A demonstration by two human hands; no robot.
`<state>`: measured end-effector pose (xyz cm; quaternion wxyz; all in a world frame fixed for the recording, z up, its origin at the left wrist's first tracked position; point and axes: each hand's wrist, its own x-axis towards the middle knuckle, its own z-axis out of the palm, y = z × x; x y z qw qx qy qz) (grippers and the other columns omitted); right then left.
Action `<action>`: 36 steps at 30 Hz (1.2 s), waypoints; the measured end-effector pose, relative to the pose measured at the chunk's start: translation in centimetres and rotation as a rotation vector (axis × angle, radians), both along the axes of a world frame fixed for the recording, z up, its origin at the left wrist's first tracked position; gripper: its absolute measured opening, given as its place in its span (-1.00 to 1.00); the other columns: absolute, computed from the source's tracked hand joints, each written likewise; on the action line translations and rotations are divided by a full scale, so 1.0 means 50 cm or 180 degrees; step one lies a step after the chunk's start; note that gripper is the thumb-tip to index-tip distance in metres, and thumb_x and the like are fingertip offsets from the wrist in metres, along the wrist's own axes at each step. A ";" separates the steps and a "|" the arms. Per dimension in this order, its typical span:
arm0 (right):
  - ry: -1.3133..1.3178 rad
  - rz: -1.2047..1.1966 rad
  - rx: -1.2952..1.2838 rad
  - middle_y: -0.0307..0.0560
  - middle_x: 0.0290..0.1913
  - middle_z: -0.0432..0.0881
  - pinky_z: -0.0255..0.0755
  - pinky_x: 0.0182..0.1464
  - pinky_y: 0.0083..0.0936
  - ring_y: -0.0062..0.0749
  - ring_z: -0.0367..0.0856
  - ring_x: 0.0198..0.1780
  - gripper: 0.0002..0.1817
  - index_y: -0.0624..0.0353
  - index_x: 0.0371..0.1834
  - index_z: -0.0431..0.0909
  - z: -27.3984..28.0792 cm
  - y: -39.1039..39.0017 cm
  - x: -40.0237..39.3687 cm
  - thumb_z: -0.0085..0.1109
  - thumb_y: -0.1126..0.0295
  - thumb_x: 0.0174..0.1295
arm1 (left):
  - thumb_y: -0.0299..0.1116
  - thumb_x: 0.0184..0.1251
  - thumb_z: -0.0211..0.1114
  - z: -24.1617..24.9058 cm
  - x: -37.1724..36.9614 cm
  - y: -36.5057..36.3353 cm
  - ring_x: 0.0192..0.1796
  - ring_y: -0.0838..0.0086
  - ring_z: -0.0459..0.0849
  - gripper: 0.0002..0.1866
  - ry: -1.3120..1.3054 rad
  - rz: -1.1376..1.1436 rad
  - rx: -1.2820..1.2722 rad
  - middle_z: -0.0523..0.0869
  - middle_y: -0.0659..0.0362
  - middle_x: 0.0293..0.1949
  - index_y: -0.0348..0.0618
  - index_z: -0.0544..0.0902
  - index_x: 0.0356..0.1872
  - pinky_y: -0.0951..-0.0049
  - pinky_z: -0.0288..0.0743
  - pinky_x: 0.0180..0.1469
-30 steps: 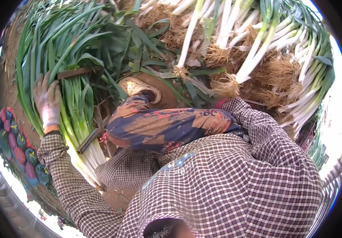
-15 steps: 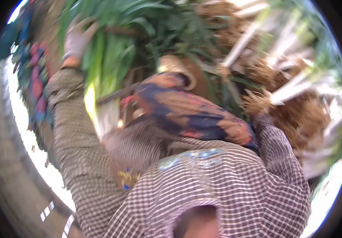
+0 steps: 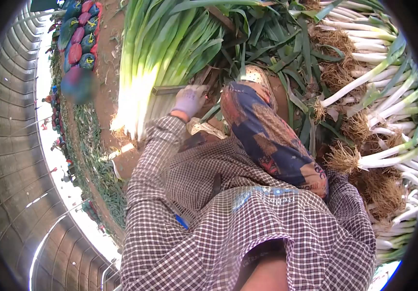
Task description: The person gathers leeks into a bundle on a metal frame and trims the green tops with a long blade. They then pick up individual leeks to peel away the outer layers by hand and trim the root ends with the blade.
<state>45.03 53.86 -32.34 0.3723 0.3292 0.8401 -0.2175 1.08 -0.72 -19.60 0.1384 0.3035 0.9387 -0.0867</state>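
My left hand [image 3: 190, 101], in a pale glove, is beside the lower stalks of a large bundle of leeks [image 3: 143, 72]. Its fingers look curled in next to a wooden frame [image 3: 170, 89]; whether they pinch something small is hard to see. The leeks lie with white stalks and roots toward me and green leaves pointing away. My right sleeve [image 3: 342, 186] runs down by the leek roots [image 3: 343, 158] on the right, and the hand at its end is hidden.
A heap of rooted leeks [image 3: 383, 72] fills the right side. Loose green leaves [image 3: 272, 48] lie ahead of my bent knee [image 3: 272, 131]. Packed red and green bundles [image 3: 80, 36] stand at upper left, near the curved greenhouse wall [image 3: 5, 145].
My left hand has come back from the green leaves toward the wooden frame, its spread fingers now drawn in. The view has shifted and sharpened. My right sleeve sits lower beside the roots.
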 end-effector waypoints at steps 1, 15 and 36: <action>-0.0011 -0.0043 0.0049 0.23 -0.13 0.69 0.52 -0.09 -0.01 0.21 0.66 -0.12 -0.45 0.02 0.15 0.55 0.042 -0.002 0.003 0.17 -0.07 0.20 | -0.12 0.31 0.23 0.025 -0.037 0.019 0.09 0.17 0.67 -0.56 -0.0067 -0.0027 -0.0091 0.71 0.08 0.03 0.05 0.57 0.19 0.20 0.57 0.04; -0.0236 -0.0332 0.0417 0.26 -0.16 0.69 0.52 -0.12 0.01 0.25 0.65 -0.14 -0.47 0.02 0.15 0.54 0.189 -0.081 0.041 0.20 -0.03 0.19 | -0.29 0.39 0.21 -0.164 -0.243 0.168 0.20 0.33 0.67 -0.65 -0.0470 0.1699 -0.1103 0.67 0.16 0.20 0.00 0.65 0.17 0.27 0.62 0.10; 0.0076 -0.0372 0.0518 0.30 -0.21 0.68 0.51 -0.17 0.04 0.33 0.64 -0.18 -0.49 0.01 0.15 0.51 0.235 -0.098 0.076 0.26 0.03 0.18 | -0.31 0.23 0.29 -0.156 -0.226 0.162 -0.01 0.40 0.77 -0.78 -0.0647 0.1466 -0.1050 0.80 0.21 -0.08 0.02 0.78 -0.13 0.29 0.69 -0.10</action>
